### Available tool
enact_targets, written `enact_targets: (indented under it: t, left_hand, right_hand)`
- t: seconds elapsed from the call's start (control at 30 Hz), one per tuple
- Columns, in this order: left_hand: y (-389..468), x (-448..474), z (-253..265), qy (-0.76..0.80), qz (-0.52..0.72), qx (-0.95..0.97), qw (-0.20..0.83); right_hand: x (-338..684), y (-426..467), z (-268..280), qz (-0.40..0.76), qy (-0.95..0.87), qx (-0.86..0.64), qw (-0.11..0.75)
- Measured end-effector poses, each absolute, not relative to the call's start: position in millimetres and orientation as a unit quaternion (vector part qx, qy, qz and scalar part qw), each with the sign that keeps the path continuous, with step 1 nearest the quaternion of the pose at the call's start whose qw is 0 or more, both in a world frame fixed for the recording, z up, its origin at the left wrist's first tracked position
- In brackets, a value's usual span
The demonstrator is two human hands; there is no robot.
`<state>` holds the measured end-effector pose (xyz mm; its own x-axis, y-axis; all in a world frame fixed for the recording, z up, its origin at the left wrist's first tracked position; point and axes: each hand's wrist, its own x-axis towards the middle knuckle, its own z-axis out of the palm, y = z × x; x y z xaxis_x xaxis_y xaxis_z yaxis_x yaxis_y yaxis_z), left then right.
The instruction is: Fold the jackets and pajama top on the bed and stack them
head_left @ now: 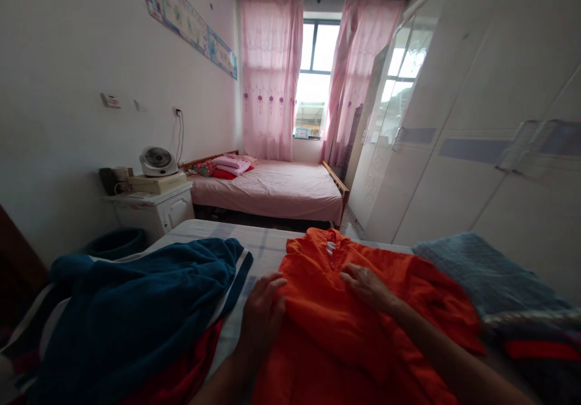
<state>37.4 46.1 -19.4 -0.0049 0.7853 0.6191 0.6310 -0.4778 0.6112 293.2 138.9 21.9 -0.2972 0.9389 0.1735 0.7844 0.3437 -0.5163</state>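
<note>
An orange collared shirt (318,344) lies spread on the bed in front of me, its neck opening toward the far side and a small pale patch inside the collar. My right hand (367,284) is closed on the cloth just below the collar, fingertips pinched together. At the shirt's left edge, my left hand (263,311) has its fingers bent around the fabric; their tips are partly blurred. A dark teal garment (136,302) with white stripes is heaped to the left, with red cloth (186,362) under it.
The near bed's pale sheet (267,241) shows between the garments. Folded blue-grey cloth (485,272) and a dark garment with a red band (540,349) lie right. Beyond are a pink bed (272,190), a nightstand (154,211) with a fan (158,160), and white wardrobes (472,102).
</note>
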Motion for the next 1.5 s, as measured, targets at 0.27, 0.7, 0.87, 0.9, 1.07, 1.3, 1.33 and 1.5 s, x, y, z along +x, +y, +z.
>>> enact_targets:
  t: [0.27,0.7,0.87,0.9,1.07,1.3,1.33,1.5]
  left_hand:
    - [43,44,-13,0.516,0.34,0.786,0.029]
    - [45,42,-17,0.534,0.292,0.793,-0.02]
    - [45,38,-21,0.544,0.29,0.787,-0.024]
    - [44,37,-20,0.545,0.295,0.784,-0.018]
    - [50,38,5,0.572,0.313,0.759,-0.003]
    - [132,55,56,0.58,0.201,0.789,-0.028]
    - [145,57,58,0.58,0.182,0.793,-0.032]
    - [190,65,54,0.574,0.077,0.815,-0.02]
  right_hand:
    - [307,78,29,0.165,-0.81,-0.517,0.221]
    - [324,69,26,0.353,-0.734,-0.515,0.268]
    - [333,58,14,0.179,-0.754,-0.592,0.22]
    - [334,54,12,0.155,-0.758,-0.59,0.231]
    - [320,20,14,0.1,-0.819,-0.494,0.274]
    - [291,0,-16,0.004,-0.884,-0.381,0.271]
    - [290,3,-24,-0.017,-0.885,-0.367,0.286]
    - [290,17,-52,-0.1,-0.859,-0.332,0.376]
